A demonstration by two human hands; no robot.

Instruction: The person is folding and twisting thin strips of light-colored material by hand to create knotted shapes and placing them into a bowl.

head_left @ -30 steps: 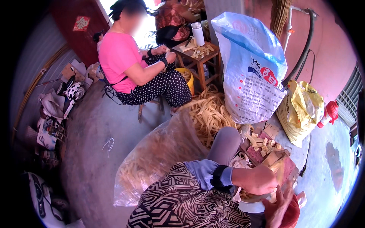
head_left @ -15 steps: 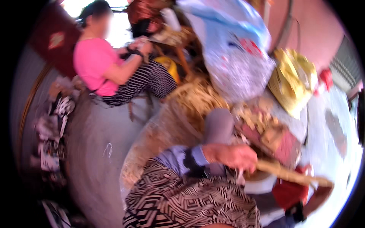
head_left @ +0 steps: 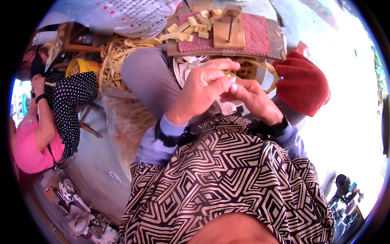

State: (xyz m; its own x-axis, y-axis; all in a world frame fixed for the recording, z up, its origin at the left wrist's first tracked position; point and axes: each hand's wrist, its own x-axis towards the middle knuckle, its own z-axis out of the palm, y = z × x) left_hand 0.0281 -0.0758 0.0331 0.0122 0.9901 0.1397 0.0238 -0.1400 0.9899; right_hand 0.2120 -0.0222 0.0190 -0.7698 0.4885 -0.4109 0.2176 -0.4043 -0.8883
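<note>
My left hand [head_left: 199, 91] and my right hand [head_left: 256, 99] meet over my lap with their fingertips pinched together. A bit of a pale yellow flat strip [head_left: 274, 75] shows at the fingers. Its length bends in a loop past the right hand; the exact grip is partly hidden by my fingers. Just beyond the hands is a board [head_left: 174, 46] with a reddish cloth [head_left: 258, 30] on it. A wooden block [head_left: 235, 34] with a thin metal rod stands on that cloth, beside several short folded yellow pieces [head_left: 199, 27].
Below the board is a round pale container [head_left: 266, 81], partly hidden. A red cloth [head_left: 304, 83] covers my right knee. Left of my left knee lies a heap of yellow strips [head_left: 115, 57] on clear plastic. A person in pink [head_left: 36, 142] sits at far left, near a yellow bucket [head_left: 79, 67].
My right hand has come in from the far right to meet the left. The strip stretched between them now hangs in a loop. The view has turned, bringing the board to top centre.
</note>
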